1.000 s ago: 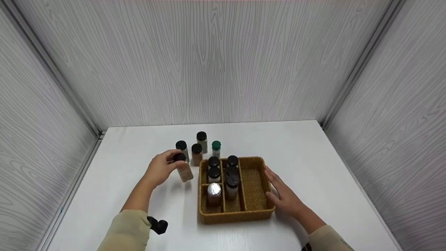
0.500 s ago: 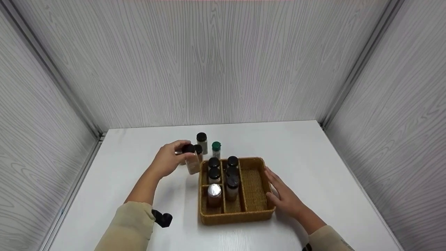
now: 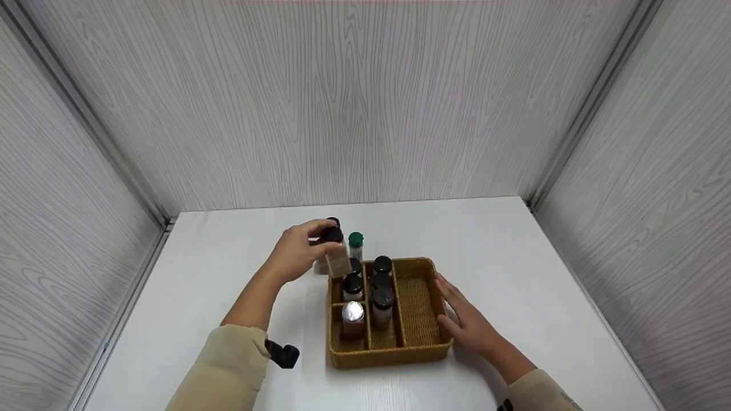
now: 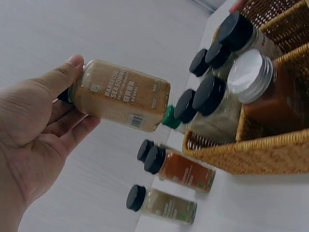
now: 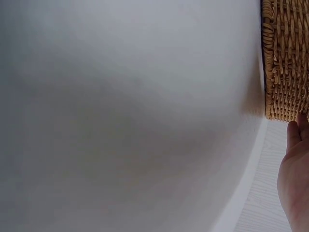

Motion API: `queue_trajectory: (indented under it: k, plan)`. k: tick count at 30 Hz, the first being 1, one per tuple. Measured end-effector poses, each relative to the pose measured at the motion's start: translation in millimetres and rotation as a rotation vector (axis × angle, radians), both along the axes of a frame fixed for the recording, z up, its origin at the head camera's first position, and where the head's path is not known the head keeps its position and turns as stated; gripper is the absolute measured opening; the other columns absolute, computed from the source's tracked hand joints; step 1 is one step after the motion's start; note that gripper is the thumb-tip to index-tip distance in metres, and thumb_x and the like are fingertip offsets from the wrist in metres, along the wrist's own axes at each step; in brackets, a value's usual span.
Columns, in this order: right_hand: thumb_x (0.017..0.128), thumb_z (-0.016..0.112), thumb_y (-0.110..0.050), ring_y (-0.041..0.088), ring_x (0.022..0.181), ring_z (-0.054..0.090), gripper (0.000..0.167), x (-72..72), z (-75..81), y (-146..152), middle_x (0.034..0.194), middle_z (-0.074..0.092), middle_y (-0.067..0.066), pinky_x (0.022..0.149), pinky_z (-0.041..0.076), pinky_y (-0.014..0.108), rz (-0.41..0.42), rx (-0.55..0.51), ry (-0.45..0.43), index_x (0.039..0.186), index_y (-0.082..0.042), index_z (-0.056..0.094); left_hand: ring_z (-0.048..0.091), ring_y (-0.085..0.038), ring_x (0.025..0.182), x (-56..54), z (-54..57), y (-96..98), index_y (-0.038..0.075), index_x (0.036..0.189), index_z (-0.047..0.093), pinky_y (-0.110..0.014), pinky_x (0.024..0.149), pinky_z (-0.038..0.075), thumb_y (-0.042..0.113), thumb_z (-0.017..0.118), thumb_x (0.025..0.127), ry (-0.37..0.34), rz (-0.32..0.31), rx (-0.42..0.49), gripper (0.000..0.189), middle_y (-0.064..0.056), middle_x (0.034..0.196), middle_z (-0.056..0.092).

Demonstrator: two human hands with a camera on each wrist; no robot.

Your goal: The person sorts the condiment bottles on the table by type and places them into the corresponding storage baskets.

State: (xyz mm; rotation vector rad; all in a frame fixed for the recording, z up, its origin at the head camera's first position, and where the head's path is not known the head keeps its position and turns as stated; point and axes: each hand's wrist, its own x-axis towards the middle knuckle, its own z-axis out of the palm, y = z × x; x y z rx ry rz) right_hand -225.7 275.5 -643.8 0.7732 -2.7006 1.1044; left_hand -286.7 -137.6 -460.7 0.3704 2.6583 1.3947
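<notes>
My left hand point(image 3: 297, 251) pinches a barbecue seasoning bottle point(image 4: 123, 96) near its black cap. The bottle is tilted, raised above the back left edge of a wicker basket point(image 3: 391, 358). In the basket's back left compartment stand two black-capped bottles, the nearer bottle point(image 3: 353, 285) plainly seen. A silver-lidded jar point(image 3: 353, 317) of reddish-brown contents occupies the front left compartment. The middle one has a row of three black-capped bottles, the front bottle point(image 3: 382, 311) nearest me. Straight fingers of my right hand point(image 3: 471, 328) touch the basket's right side, its thumb by the rim.
Behind the basket a green-capped bottle point(image 3: 356, 244) stands on the white table point(image 3: 514, 274). Left of the basket, the left wrist view shows an orange-red spice bottle point(image 4: 186, 170), a cap beside it, and a pale spice bottle point(image 4: 169, 205). Grey wood-grain panels point(image 3: 342, 114) enclose the table.
My left hand has carried the seasoning bottle to the right and away from me, from beside the basket to above its back left edge. My right hand stays at the basket's side.
</notes>
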Motion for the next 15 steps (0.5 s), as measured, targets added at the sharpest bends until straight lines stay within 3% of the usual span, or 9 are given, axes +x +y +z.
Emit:
queue_trajectory:
  k: [7, 15]
  plan:
    - [0.106, 0.066, -0.011, 0.022, 0.168, 0.024, 0.079, -0.9, -4.4, 0.0, 0.182, 0.025, 0.011, 0.129, 0.010, 0.009, 0.022, -0.003, 0.017, 0.173, -0.010, 0.025, 0.066, -0.029, 0.140, -0.6, 4.0, 29.6, 0.025, 0.152, 0.063, -0.049, 0.113, 0.058, 0.036, 0.080, 0.098, 0.019, -0.025, 0.016, 0.057, -0.009, 0.150, 0.068]
    - [0.104, 0.066, -0.008, 0.037, 0.165, 0.029, 0.078, -1.4, -4.6, 1.2, 0.181, 0.027, 0.014, 0.129, 0.010, 0.010, 0.027, -0.007, 0.044, 0.172, -0.005, 0.028, 0.071, -0.027, 0.134, -6.1, 8.5, 71.2, 0.028, 0.146, 0.068, -0.041, 0.102, 0.064, 0.035, 0.085, 0.094, 0.040, -0.057, 0.079, 0.056, -0.008, 0.147, 0.071]
